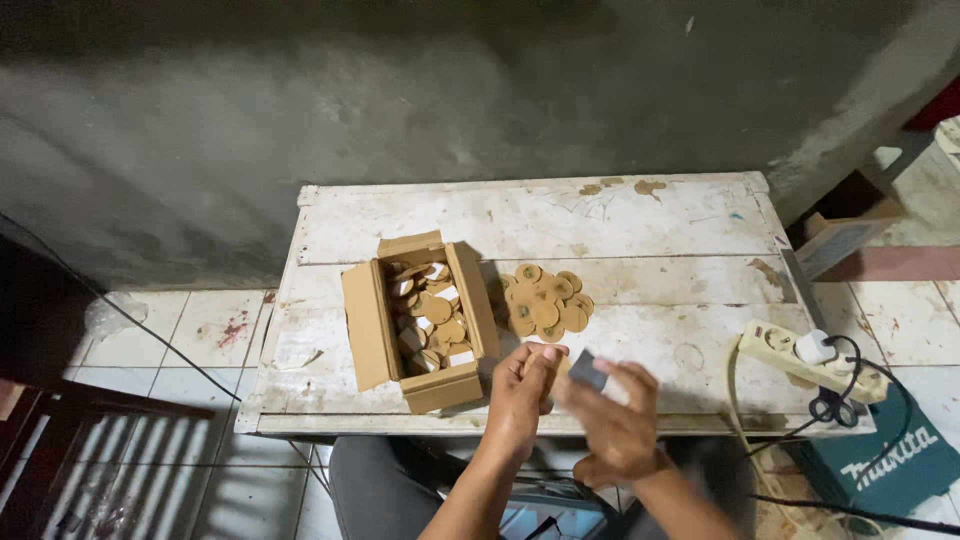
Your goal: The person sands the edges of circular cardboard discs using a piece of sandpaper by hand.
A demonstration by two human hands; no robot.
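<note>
Nearest the camera, both hands meet just above the near edge of the table [620, 215], a little right of its middle. The left hand [522, 390] is curled, its fingertips pinching a small tan disc [545, 353] that shows only at its top edge. The right hand [618, 422] is closed on a small dark grey block [588, 371], gripped between thumb and fingers, with the block tilted and just beside the disc; whether the two touch cannot be told. Below the hands, a lap in dark grey trousers sits under the table's near edge.

Left of the hands, near the near edge, stands an open cardboard box [372, 325] with its flaps spread out, holding a jumble of tan discs and a few pale ones. Just past the hands, toward the middle of the table, a loose heap of discs [545, 301] lies flat on the worn white paint (some with a dark spot at the centre).

At the right near corner, a white power strip [785, 347] lies with a white plug seated in it and black cable trailing off the edge. Below that corner, on the floor, is a teal tool case [890, 462].

The far edge of the table sits against a rough grey wall [450, 90].
</note>
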